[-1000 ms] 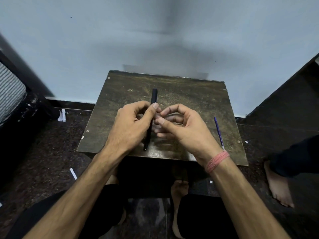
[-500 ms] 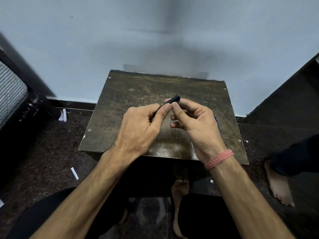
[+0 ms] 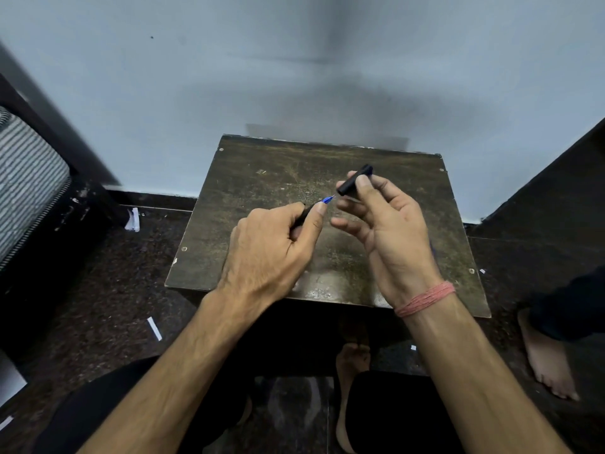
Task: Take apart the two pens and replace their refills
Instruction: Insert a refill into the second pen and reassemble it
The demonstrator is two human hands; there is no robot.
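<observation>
Two hands are raised over the small dark desk [image 3: 262,178]: the left hand [image 3: 271,253] is closed around the black pen body [image 3: 302,215], whose blue tip [image 3: 327,200] sticks out past the thumb toward the right. The right hand [image 3: 389,231] pinches the black pen cap [image 3: 354,180] between thumb and forefinger, its other fingers loosely spread. Cap and tip are near each other but apart, and a pink thread band [image 3: 425,299] circles the right wrist.
</observation>
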